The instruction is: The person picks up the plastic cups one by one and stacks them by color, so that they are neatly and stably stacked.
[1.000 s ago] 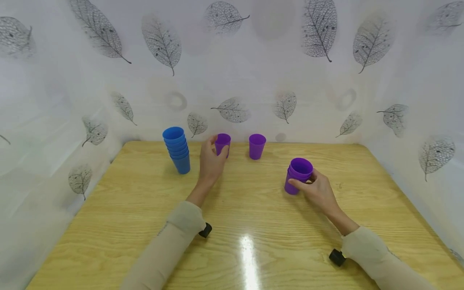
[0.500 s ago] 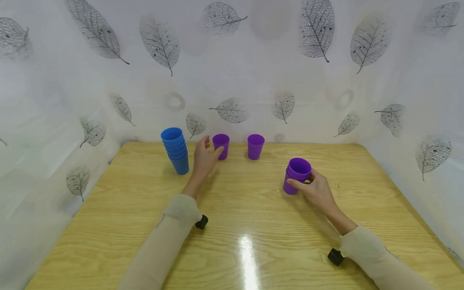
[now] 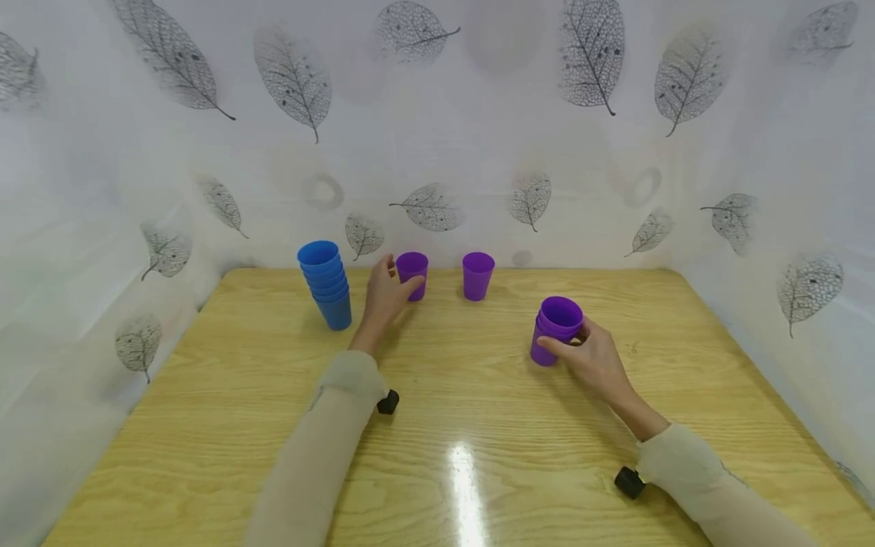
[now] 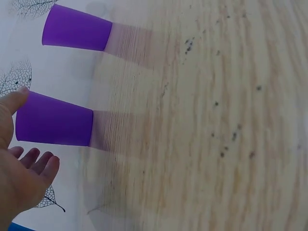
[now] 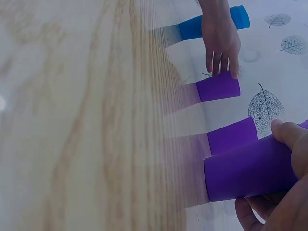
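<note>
My left hand (image 3: 386, 295) is beside a purple cup (image 3: 412, 275) that stands upright near the back of the table. In the left wrist view the thumb overlaps this cup's (image 4: 55, 119) rim end, and the relaxed fingers (image 4: 45, 168) lie apart from its side. My right hand (image 3: 596, 357) holds a small stack of nested purple cups (image 3: 551, 342), thumb at the near side, fingers partly hidden behind. The right wrist view shows the stack (image 5: 248, 171) between thumb and fingers. Another purple cup (image 3: 478, 276) stands upright between the hands, further back.
A tall stack of nested blue cups (image 3: 331, 292) stands left of my left hand. The wooden table (image 3: 437, 395) ends at a pale, leaf-printed backdrop (image 3: 424, 114) behind and at both sides. Each wrist carries a small black device (image 3: 630, 482).
My left hand has loosened from around the left purple cup and shifted slightly left; its wrist has moved forward. The right hand keeps its hold on the purple stack.
</note>
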### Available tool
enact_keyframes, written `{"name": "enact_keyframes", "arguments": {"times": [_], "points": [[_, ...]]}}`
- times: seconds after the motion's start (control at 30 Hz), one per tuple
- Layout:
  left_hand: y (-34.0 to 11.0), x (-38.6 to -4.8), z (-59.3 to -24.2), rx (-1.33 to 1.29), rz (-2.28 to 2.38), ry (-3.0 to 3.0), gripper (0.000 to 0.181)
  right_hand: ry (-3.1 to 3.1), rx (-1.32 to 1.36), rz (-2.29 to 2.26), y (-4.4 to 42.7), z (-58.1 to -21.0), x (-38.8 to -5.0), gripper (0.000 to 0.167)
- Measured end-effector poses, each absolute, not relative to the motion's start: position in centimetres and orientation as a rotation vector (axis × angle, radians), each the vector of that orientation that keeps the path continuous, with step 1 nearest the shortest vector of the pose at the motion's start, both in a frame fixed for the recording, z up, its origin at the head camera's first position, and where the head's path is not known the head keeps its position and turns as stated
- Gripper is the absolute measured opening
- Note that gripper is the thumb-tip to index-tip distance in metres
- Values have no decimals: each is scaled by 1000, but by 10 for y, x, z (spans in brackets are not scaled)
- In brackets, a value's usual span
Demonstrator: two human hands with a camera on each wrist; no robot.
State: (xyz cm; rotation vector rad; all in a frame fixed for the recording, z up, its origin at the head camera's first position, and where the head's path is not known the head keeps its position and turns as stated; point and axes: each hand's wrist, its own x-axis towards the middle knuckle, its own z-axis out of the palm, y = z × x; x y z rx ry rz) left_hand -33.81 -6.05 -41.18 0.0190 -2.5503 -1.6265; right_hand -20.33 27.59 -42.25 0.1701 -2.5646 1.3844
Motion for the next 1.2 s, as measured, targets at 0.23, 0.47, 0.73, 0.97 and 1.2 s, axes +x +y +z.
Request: {"name": "enact_keyframes", "arguments": {"times": [0.23, 0.47, 0.73, 0.97, 1.2], "points": [[-60, -343, -411, 25, -1643, -2550, 85, -2565, 160, 1396, 276, -421, -204, 56], [-57, -349, -416, 31, -1687, -2551, 88, -2566, 158, 1399, 275, -420, -203, 57], [-50, -350, -416, 49, -1703, -2506, 84, -2551, 144, 1409, 274, -420, -203, 56], [-53, -345, -414, 29, -1692, -2528, 77, -2556, 151, 1409, 274, -420, -204, 57], [-58, -335, -405, -17, -1621, -2617, 78, -2557, 148, 1419, 274, -421, -204, 56]]}}
